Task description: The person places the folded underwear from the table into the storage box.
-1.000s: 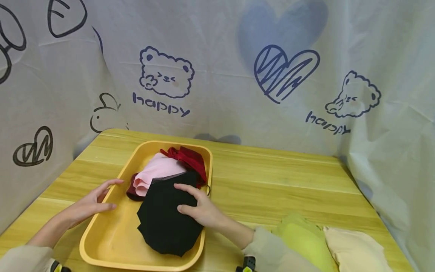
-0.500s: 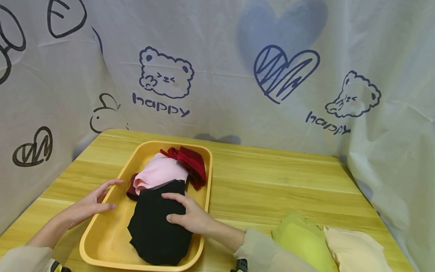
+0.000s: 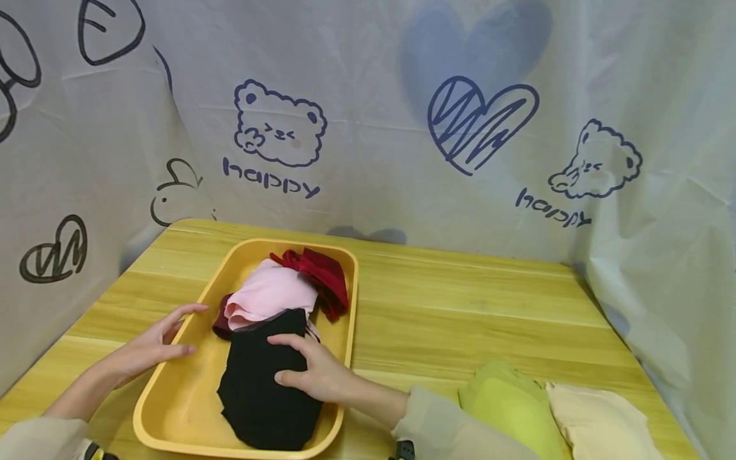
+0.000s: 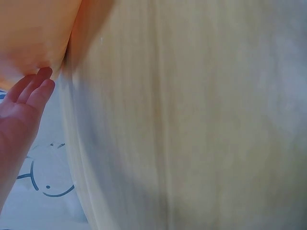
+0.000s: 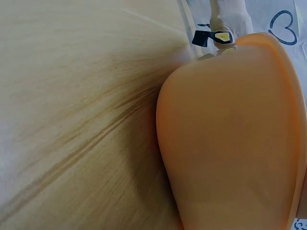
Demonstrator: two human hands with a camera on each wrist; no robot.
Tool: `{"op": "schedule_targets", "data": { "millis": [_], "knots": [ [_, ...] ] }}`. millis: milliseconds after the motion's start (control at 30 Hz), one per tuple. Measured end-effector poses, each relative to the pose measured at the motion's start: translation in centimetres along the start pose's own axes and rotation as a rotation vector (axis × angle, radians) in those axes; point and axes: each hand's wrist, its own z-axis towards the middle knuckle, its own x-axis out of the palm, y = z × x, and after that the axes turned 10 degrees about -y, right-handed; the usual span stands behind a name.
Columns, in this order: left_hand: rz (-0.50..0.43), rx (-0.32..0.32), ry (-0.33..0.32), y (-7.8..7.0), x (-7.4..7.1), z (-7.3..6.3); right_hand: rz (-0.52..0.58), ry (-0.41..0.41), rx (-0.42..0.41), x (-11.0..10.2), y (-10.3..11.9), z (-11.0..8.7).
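Inside a yellow tray [image 3: 351, 300] lies a folded black cloth [image 3: 267, 390] with jagged edges and a thin dark cord near its upper right. My right hand [image 3: 316, 370] rests on it, index finger and thumb spread across the top; the other fingers are hidden. At the tray's left rim my left hand [image 3: 146, 345] lies with thumb and index finger just over the edge, and its other fingers touch the outer wall, as the left wrist view shows. Behind the black cloth are a pink cloth [image 3: 270, 291], a red cloth [image 3: 324, 275] and a dark red cloth [image 3: 221, 322].
The tray stands on a wood-grain table [image 3: 460, 306]. At the front right lie a yellow-green cloth [image 3: 508, 406] and a cream cloth [image 3: 600, 421], side by side. A white sheet [image 3: 368, 179] with drawings hangs behind and at both sides.
My right hand and the black cloth have moved toward me and to the left, uncovering more of the pink and red cloths. My left hand stays at the rim.
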Motion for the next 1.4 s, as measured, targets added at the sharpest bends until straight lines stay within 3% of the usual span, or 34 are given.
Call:
{"op": "schedule_targets", "data": {
  "millis": [333, 600, 1100, 1400],
  "knots": [
    [0.025, -0.001, -0.006, -0.1, 0.0, 0.0, -0.194, 0.11, 0.024, 0.2, -0.1, 0.0],
    [-0.009, -0.019, 0.005, -0.1, 0.0, 0.0, -0.312, 0.147, 0.01, 0.3, 0.4, -0.1],
    [-0.041, -0.033, 0.001, -0.2, 0.1, 0.1, -0.507, 0.308, 0.06, 0.2, 0.9, 0.0],
    [-0.027, -0.004, 0.0, -0.1, -0.1, 0.1, -0.525, 0.271, -0.002, -1.7, 1.9, -0.1]
  ]
}}
